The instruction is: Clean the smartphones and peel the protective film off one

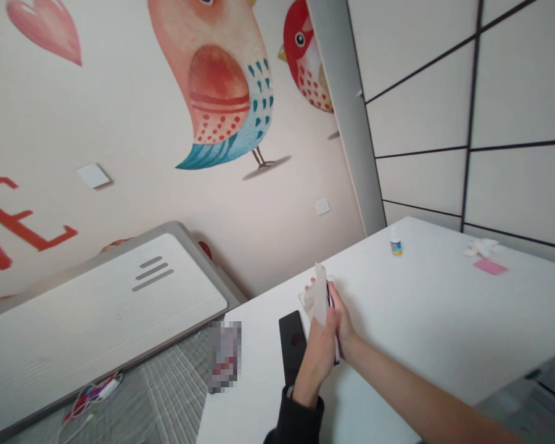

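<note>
Left hand [315,354]: gripping white cloth [315,299], beside black phone [292,345]
Right hand [340,320]: closed round thin device, touching left
Bottle [396,242]: well beyond phone

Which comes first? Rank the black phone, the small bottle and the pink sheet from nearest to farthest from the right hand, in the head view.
From the right hand:
1. black phone – just to its left on the white table, beside both hands.
2. small bottle – upright, farther back and to the right.
3. pink sheet – flat, far right, next to crumpled white tissue.
</note>
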{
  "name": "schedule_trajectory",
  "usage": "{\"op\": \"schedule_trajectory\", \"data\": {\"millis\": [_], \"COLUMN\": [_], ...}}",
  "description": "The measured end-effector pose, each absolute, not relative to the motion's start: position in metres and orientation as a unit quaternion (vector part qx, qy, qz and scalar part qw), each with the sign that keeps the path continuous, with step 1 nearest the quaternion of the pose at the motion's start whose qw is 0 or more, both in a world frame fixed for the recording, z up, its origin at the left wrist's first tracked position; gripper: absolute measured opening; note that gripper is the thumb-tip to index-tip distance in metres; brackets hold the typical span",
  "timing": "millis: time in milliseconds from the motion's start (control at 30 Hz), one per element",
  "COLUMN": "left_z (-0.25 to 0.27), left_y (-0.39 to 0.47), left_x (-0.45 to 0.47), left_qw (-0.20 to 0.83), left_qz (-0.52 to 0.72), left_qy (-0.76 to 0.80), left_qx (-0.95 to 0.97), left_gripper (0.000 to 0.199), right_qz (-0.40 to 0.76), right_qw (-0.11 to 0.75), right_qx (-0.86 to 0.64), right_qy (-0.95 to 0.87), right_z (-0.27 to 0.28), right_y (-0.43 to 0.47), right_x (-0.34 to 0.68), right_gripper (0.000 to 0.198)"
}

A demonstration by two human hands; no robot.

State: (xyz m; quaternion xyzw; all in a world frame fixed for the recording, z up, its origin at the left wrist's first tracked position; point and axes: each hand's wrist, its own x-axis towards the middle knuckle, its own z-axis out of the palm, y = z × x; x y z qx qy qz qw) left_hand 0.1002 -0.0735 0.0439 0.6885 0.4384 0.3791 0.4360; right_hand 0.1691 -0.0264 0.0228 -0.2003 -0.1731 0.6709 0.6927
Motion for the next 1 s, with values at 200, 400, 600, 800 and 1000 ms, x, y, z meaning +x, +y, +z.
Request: {"op": "schedule_trajectory", "data": {"millis": [200,400,600,800,1000], "left_z": [0.063,0.083,0.089,0.089,0.093], "left_y": [-0.121,-0.134,-0.148,-0.152,-0.147], "left_x": [0.116,0.137,0.147,0.147,0.142], "left_qw": [0.356,0.343,0.355,0.375,0.399], "left_qz": [0.244,0.228,0.220,0.218,0.279], "left_qy": [0.422,0.412,0.387,0.357,0.364], "left_qx": [0.797,0.813,0.822,0.828,0.794], "left_gripper": [0.078,0.081,0.084,0.090,0.078], "right_qz": [0.629,0.646,0.600,0.553,0.552], "right_qw": [0.757,0.751,0.785,0.810,0.786], "right_qx": [-0.140,-0.101,-0.108,-0.136,-0.228], "right_qy": [-0.111,-0.089,-0.107,-0.141,-0.159], "right_z": [0.043,0.055,0.064,0.063,0.061], "right_y": [-0.046,-0.074,-0.089,-0.094,-0.087], "right_x": [0.211,0.229,0.245,0.252,0.240], "right_gripper": [0.055,0.059,0.062,0.055,0.054]}}
